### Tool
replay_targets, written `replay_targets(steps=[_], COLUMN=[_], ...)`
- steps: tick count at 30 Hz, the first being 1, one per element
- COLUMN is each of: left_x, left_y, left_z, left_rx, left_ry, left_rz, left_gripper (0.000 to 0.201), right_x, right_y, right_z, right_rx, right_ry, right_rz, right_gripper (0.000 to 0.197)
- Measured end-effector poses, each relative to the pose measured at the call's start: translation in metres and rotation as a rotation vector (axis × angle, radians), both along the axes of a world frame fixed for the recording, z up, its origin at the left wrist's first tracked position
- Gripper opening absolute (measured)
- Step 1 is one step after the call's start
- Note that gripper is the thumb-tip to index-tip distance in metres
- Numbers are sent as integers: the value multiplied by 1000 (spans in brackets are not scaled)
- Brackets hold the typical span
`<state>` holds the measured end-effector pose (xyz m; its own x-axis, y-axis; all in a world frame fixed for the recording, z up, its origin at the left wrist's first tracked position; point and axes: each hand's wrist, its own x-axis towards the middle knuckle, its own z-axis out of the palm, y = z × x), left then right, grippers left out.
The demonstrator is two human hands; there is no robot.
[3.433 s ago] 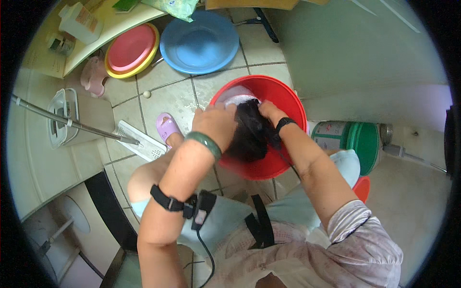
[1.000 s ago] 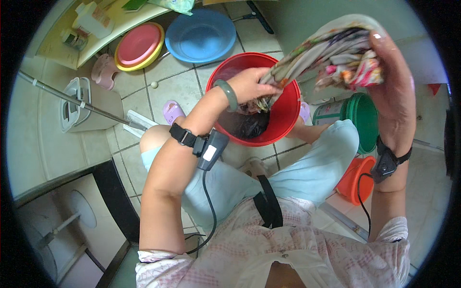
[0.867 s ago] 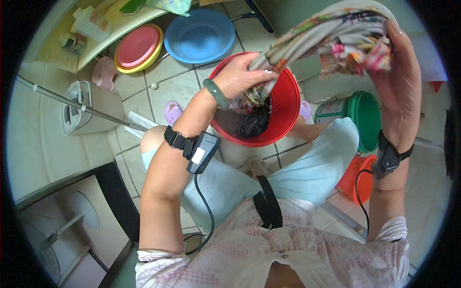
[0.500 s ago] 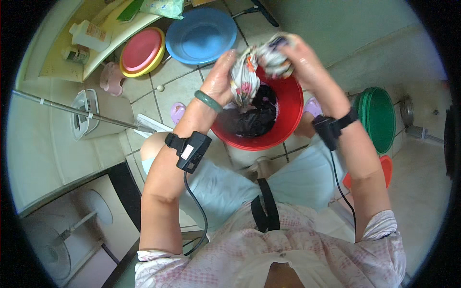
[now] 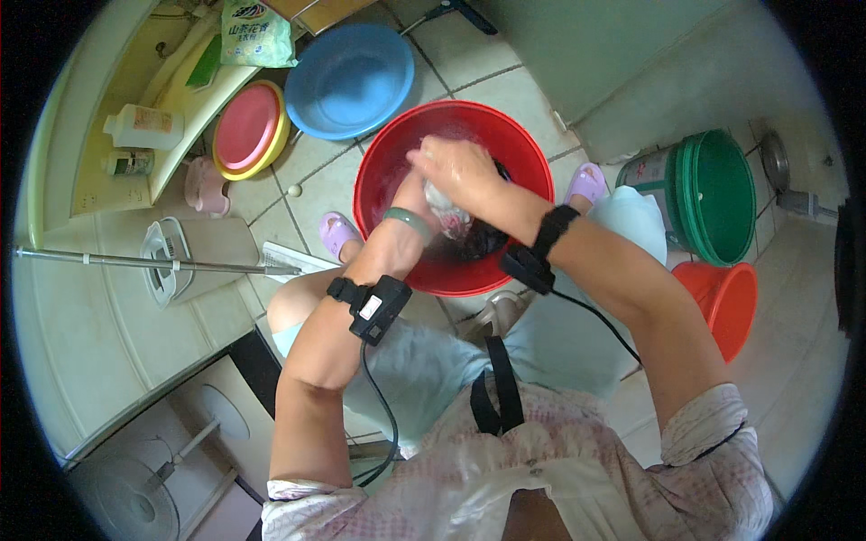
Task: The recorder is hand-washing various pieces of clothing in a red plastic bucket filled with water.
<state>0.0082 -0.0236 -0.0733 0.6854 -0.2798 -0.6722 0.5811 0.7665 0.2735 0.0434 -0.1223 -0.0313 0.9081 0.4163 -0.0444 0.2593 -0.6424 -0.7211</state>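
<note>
My left hand [image 5: 412, 194] and my right hand [image 5: 456, 169] come together over the red basin [image 5: 501, 126], low inside its rim. Both are closed on a bunched, wet-looking floral cloth [image 5: 448, 215], white with pink patches, whose lower end hangs out beneath my right hand. Most of the cloth is hidden by my fingers and wrists. The left fingers are partly covered by the right hand. Below them, dark clothes [image 5: 488, 240] lie in the bottom of the basin. A green bangle [image 5: 410, 222] circles my left wrist.
At the far left stand a blue basin [image 5: 352, 81] and a pink basin [image 5: 247, 128] in a yellow one. A green bucket [image 5: 722, 198] and an orange-red bucket [image 5: 722, 307] are on the right. A metal pole [image 5: 162, 263] crosses the left side, near a grey-white bin [image 5: 216, 243].
Both hands have moved down and nearer, bringing the floral cloth from above the basin's far rim into it. They have closed in from apart to touching. The view has shifted slightly.
</note>
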Motion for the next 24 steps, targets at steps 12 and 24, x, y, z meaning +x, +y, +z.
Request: replay_targets(steps=[12,24], left_x=[-14,-41], left_y=[13,82], left_z=[87,131], left_rx=[385,1030], left_ry=[-266,-439], left_rz=[-6,171], left_gripper=[30,12], right_x=[48,35], right_y=[-37,-98], right_z=[14,70], right_rx=[53,647], right_ry=[52,391], right_rz=[-54,215], right_gripper=[37,26])
